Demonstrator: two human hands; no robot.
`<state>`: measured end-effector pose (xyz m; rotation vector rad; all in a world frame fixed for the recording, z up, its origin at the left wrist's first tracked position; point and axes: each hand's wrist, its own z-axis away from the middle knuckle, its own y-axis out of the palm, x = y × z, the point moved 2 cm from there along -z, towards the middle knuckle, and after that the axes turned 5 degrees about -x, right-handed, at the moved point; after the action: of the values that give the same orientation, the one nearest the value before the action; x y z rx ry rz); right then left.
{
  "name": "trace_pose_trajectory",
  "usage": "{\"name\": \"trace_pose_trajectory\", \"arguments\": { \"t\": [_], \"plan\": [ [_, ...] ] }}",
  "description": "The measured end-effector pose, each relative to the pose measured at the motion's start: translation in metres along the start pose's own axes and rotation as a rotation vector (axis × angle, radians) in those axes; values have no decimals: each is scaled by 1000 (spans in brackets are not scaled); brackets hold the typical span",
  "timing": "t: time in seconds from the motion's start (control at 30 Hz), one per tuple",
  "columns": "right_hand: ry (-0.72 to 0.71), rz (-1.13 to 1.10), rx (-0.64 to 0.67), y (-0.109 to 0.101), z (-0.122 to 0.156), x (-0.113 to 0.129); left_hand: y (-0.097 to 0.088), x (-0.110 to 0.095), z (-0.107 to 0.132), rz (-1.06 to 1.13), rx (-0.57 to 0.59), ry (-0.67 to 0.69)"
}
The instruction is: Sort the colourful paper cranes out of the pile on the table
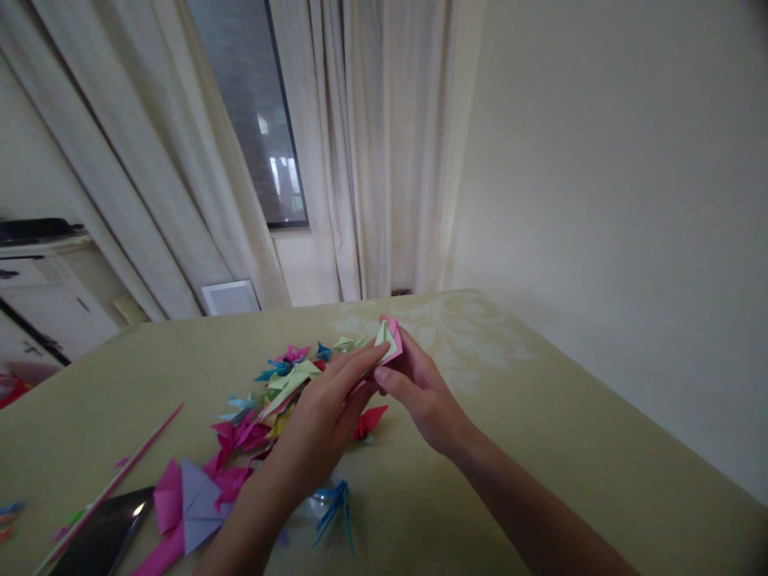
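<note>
Both hands meet over the middle of a pale yellow-green table point(540, 416) and hold one folded paper piece point(389, 338), pink with a light green face. My right hand point(420, 388) pinches it from the right, thumb under it. My left hand point(327, 408) has its fingers stretched along the piece's left side, pressing on it. Below and left of the hands lies a pile of folded paper shapes point(282, 384) in pink, green, blue and yellow.
A red folded piece point(369, 422) and a blue one point(336, 508) lie near my wrists. A purple and pink sheet point(192, 500), a thin pink stick point(114, 480) and a dark glossy object point(102, 536) are at the front left. Curtains and a window stand behind.
</note>
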<state>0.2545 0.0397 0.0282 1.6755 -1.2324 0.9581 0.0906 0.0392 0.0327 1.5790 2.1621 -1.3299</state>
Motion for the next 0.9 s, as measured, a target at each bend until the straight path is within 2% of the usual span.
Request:
{"name": "trace_pose_trajectory", "arguments": {
  "t": [0.13,0.3,0.37,0.43,0.5,0.57,0.63,0.7,0.8,0.9],
  "plan": [
    [4,-3,-1,-1,-3,-2,1,-3,1,-36,0,-28],
    [58,67,-54,-6,-5,-2,-2,-3,2,-109,0,-149],
    [-25,197,-112,-10,-5,4,-6,-1,1,-112,38,-143],
    [-178,380,-133,-12,-5,13,-10,2,1,-94,93,-130],
    [-286,498,-30,-12,-5,20,-13,4,2,-57,134,-150],
    [-309,540,114,-10,-5,24,-15,5,3,-19,170,-173],
    [-314,604,167,-11,-4,28,-15,7,4,-7,216,-183],
    [-365,704,123,-15,-1,35,-14,15,5,-30,282,-200],
    [-444,823,-16,-26,6,59,-8,39,7,-141,387,-266],
    [-407,876,-116,-47,9,86,7,64,12,-234,493,-304]
  ]
}}
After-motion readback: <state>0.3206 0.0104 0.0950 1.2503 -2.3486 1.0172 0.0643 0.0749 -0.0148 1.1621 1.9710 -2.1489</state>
